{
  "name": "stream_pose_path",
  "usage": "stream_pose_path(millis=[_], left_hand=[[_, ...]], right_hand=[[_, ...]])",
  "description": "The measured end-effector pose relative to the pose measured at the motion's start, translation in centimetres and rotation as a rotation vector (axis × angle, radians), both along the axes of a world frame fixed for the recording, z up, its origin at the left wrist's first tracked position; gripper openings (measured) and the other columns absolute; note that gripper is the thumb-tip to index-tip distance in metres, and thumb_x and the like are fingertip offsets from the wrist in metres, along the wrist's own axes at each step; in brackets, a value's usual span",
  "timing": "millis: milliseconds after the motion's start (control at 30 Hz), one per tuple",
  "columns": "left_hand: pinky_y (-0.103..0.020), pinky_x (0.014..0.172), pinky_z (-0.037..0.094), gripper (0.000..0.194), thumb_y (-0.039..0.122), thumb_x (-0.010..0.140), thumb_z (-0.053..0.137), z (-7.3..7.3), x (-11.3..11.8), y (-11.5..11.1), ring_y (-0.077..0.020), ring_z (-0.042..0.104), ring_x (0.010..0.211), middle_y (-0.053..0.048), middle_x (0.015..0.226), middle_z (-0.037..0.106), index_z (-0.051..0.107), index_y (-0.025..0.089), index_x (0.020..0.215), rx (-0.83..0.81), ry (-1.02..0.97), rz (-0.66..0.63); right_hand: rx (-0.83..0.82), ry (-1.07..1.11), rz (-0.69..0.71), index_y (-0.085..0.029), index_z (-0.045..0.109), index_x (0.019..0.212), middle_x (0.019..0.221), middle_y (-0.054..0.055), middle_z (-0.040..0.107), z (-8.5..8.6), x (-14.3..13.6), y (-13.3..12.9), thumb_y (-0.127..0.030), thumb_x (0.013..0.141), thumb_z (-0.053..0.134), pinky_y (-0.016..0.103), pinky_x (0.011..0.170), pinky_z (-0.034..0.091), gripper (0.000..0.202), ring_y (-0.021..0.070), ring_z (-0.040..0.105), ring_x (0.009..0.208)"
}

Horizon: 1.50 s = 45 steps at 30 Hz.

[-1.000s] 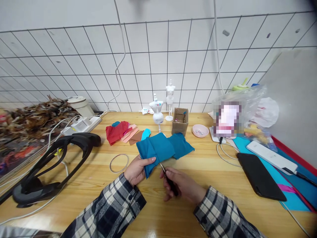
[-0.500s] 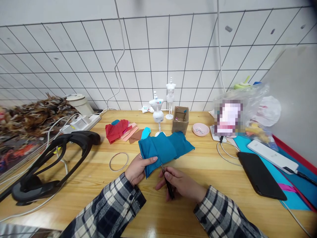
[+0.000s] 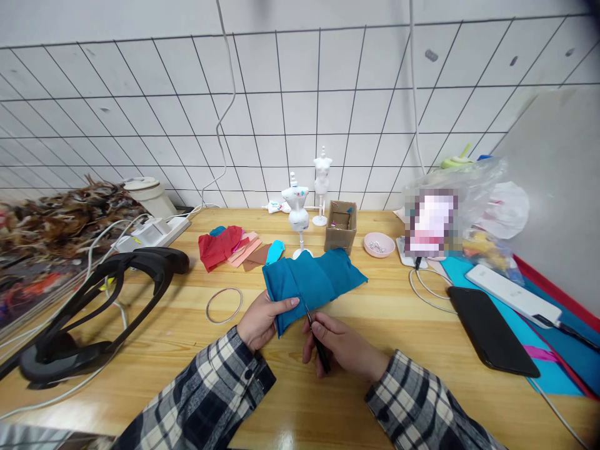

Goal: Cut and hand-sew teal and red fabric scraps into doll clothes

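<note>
My left hand (image 3: 261, 319) grips the near left end of a teal cloth (image 3: 323, 275), its thumb lying on top and the other fingers underneath. A pair of small scissors (image 3: 320, 351) with dark handles is held in my right hand (image 3: 344, 344). Their thin blades meet the cloth's near edge, just right of my left thumb. How far the blades are apart is too small to tell. Behind the cloth stands a white miniature dress form (image 3: 298, 209), its base partly hidden. A second white dress form (image 3: 322, 181) is farther back.
Fabric scraps (image 3: 222, 247) lie behind a thin ring (image 3: 224, 305) at left. A small cardboard box (image 3: 341, 228) and a pink dish (image 3: 379, 245) of tiny pieces stand at the back. A black headset-like frame (image 3: 162, 275) is far left; a black phone (image 3: 492, 331) lies right.
The fingers of my right hand have drawn closer together around the scissors' handles. My left hand and the teal cloth have stayed nearly in place.
</note>
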State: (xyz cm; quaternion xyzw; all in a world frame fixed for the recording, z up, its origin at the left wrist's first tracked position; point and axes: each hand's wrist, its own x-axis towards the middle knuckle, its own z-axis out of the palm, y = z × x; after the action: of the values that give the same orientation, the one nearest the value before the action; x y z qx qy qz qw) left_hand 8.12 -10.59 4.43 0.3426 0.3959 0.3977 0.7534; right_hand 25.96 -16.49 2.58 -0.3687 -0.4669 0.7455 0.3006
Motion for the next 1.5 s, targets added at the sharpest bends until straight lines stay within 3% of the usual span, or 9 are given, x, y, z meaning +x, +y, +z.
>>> stream_pose_path(millis=[667,1100,1500], left_hand=[[-0.041,0.099,0.048,0.039,0.018,0.063,0.084,-0.14,0.32,-0.16,-0.0283,0.069,0.100,-0.016,0.103,0.074,0.071,0.009,0.099,0.010,-0.002,0.013],[-0.044,0.100,0.046,0.054,0.020,0.063,0.084,-0.25,0.48,-0.08,-0.0299,0.067,0.104,-0.016,0.108,0.073,0.066,0.011,0.113,0.080,0.004,0.065],[-0.042,0.091,0.051,0.046,0.019,0.061,0.085,-0.12,0.69,-0.42,-0.0286,0.070,0.092,-0.015,0.099,0.075,0.068,0.011,0.103,0.048,0.013,0.025]], right_hand=[[-0.026,-0.004,-0.050,-0.023,0.039,0.089,0.059,-0.008,0.054,-0.13,-0.42,0.03,-0.067,0.084,0.046,0.027,0.043,0.051,0.044,0.0079,0.047,0.037],[-0.050,-0.027,-0.022,-0.023,0.040,0.093,0.064,-0.006,0.058,-0.02,-0.22,0.01,-0.069,0.083,0.045,0.026,0.041,0.049,0.047,0.0094,0.050,0.039],[-0.043,-0.021,-0.122,-0.022,0.044,0.091,0.060,-0.006,0.055,-0.39,-0.53,0.02,-0.068,0.081,0.048,0.029,0.042,0.052,0.047,0.0084,0.046,0.038]])
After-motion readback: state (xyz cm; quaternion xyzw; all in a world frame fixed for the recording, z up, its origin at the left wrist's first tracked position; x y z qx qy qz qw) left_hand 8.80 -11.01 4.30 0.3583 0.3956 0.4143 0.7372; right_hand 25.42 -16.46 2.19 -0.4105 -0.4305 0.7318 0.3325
